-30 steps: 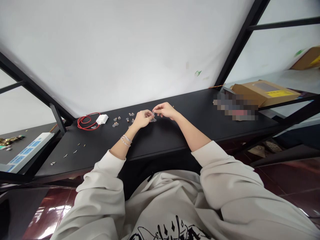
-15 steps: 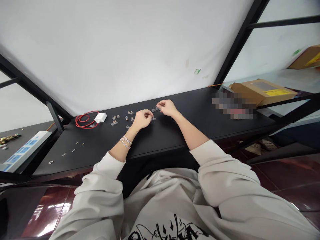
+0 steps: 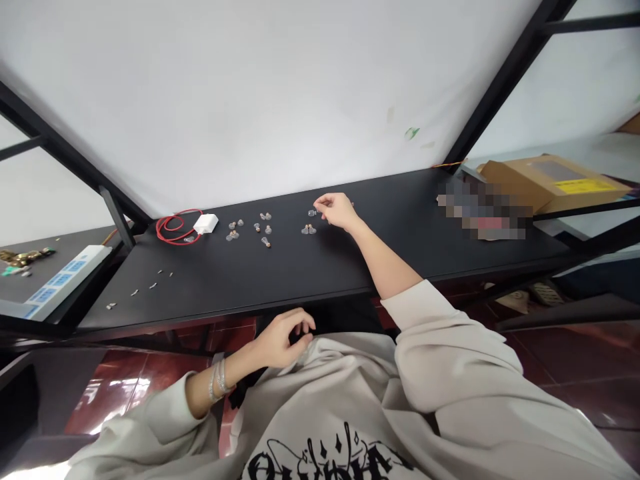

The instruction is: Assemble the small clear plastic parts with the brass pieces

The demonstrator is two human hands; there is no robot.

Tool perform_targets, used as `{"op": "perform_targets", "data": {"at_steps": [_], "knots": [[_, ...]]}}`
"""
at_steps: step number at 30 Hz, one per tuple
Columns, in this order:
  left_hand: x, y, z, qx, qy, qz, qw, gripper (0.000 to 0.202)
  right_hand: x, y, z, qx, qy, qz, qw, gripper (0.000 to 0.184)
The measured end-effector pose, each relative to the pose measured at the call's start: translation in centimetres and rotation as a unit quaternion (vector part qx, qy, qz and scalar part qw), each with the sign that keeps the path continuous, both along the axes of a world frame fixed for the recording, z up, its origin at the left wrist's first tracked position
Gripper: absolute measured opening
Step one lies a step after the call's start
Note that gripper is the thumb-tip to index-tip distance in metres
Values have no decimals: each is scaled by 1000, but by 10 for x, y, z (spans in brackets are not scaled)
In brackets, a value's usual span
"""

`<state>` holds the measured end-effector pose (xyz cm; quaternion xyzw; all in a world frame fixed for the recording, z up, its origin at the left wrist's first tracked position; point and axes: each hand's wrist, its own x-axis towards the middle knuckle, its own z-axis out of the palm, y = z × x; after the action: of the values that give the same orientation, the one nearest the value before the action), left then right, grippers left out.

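Note:
On the dark tabletop my right hand (image 3: 338,211) has its thumb and forefinger pinched at a small clear piece (image 3: 312,213), which looks like a transparent earphone-like part. Nearer to me lies a pair of similar clear pieces (image 3: 309,230). My left hand (image 3: 287,339) is off the table, in front of my lap, with its fingers loosely curled, apart and holding nothing. To the left, several more clear pieces with copper-coloured ends (image 3: 266,243) are spread out in small groups.
A white charger (image 3: 205,223) with a coiled red cable (image 3: 165,231) lies at the table's left. Several tiny bits (image 3: 153,285) are near the left front. A power strip (image 3: 65,280) stands further left, a cardboard box (image 3: 550,180) at the right. A wall (image 3: 280,100) rises behind.
My left hand has drawn back from the clear pieces, off the table towards my lap, and its fingers have loosened. My right hand stays by the back pieces. The view has shifted slightly.

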<state>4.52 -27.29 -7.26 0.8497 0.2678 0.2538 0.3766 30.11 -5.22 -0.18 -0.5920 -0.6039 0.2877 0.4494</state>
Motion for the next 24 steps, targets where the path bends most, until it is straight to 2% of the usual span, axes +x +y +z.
{"op": "perform_targets", "data": {"at_steps": [3, 6, 8, 11, 14, 17, 20, 22, 24], "knots": [[-12, -4, 3, -50, 99, -26, 993, 17, 7, 4, 2, 27, 2, -29, 999, 12], [-20, -9, 1, -83, 123, -3, 989, 9, 21, 9, 4, 49, 25, -89, 995, 13], [-24, -9, -2, -97, 139, 1, 985, 12, 31, 10, 7, 43, 58, -123, 990, 14], [-29, -3, 3, -107, 147, -10, 983, 12, 44, 9, 11, 25, 114, -167, 979, 14], [-31, 1, 24, -98, 99, 16, 990, 11, 54, 10, 15, 21, 137, -198, 970, 12], [-27, 11, 57, -72, 25, 35, 996, 10, 64, 14, 20, 4, 127, -193, 973, 12], [-11, 44, 91, -38, -15, 44, 998, 11, 76, 23, 19, -20, 61, -162, 985, 11], [7, 83, 109, -40, -32, 58, 997, 14, 84, 29, 13, -18, 2, -160, 987, 10], [29, 132, 118, -32, -43, 94, 994, 13, 91, 31, 5, -8, -35, -173, 984, 10]]}}
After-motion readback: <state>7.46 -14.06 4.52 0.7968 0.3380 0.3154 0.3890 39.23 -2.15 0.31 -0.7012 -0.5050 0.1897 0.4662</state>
